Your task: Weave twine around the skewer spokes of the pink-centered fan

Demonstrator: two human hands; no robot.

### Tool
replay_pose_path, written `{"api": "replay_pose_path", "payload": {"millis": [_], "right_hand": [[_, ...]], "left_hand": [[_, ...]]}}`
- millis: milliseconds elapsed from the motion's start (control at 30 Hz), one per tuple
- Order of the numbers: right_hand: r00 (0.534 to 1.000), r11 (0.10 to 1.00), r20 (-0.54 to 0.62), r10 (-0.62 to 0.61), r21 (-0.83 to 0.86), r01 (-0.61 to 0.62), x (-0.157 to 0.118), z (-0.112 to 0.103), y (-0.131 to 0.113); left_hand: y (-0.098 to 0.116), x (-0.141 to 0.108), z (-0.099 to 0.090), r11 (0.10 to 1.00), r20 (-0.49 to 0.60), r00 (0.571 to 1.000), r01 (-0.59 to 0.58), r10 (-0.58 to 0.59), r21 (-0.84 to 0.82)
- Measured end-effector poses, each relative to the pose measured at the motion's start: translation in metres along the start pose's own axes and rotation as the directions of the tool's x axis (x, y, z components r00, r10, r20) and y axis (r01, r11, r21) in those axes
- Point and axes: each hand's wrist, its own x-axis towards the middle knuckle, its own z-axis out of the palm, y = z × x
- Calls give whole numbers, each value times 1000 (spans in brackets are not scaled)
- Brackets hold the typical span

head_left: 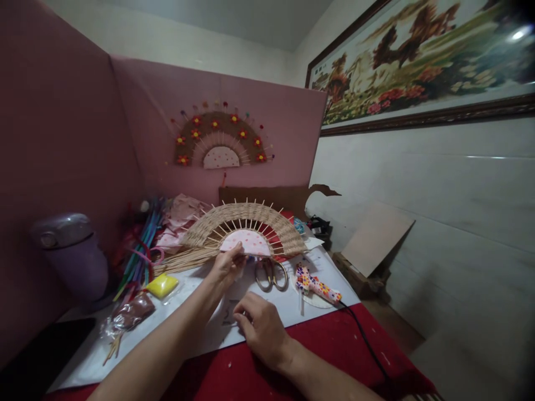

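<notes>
My left hand (229, 266) grips a woven half-round fan (239, 214) by its white, pink-dotted centre, with the thumb on the front and the other fingers mostly hidden behind. Thin sticks radiate from that centre and poke out past the woven straw band. Loose straw strands (190, 259) trail off its left end. Lower and to the right, my right hand (261, 323) rests closed over the white sheet's front edge, apart from the fan; whether its curled fingers hold anything is hidden. Scissors (271, 275) lie just under the fan. A flower-patterned glue gun (316, 285) lies right of them.
A decorated fan (221, 133) is pinned to the pink board behind. On the left stand a purple tumbler (77, 262) and colourful pipe cleaners (144, 245), with a yellow packet (163, 284) and a brown packet (134, 312). The glue gun's black cord (368, 337) crosses the red cloth (334, 356).
</notes>
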Motion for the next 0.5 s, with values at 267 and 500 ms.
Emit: {"api": "replay_pose_path", "payload": {"millis": [267, 500], "right_hand": [[998, 998, 34, -45, -42, 46, -1, 5, 3], [997, 996, 43, -57, -71, 60, 1, 9, 8]], "left_hand": [[-15, 54, 19, 997, 5, 997, 71, -71, 11], [-20, 90, 27, 988, 43, 993, 116, -112, -100]]}}
